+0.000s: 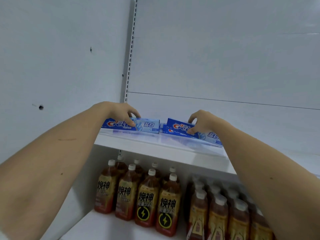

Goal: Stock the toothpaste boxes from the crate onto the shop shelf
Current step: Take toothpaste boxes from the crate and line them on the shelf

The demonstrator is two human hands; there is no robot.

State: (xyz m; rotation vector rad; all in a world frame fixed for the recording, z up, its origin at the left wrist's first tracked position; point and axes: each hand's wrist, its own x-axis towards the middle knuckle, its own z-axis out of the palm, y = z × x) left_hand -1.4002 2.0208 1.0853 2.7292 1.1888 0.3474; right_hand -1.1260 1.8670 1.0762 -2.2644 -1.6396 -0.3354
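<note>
The left grip [127,115] curls over a blue-and-white cardboard toothpaste box [138,125] printed with a red-and-white logo, thumb on the front panel and fingers over the top edge, pinching it as it lies lengthwise on the white metal shop shelf [138,144] near the shelf's left end. Behind it rises a white slotted upright [130,54] between pale back panels. Just right of that box, across a narrow gap, sits a second blue-and-white toothpaste box [180,127] stacked on a third box [168,131], whose blue end shows beneath it. The right grip [199,122] pinches the upper box of this pair, fingertips on its top edge and thumb against its lower front. The pale right end of a box [213,136] juts out past the right wrist; which of the two it belongs to cannot be told. On the shelf below, left of centre, stand brown drink bottles with white caps and yellow labels [147,200] in rows, and to the right a blurred group of similar white-capped bottles [220,212], partly hidden by the right forearm
</note>
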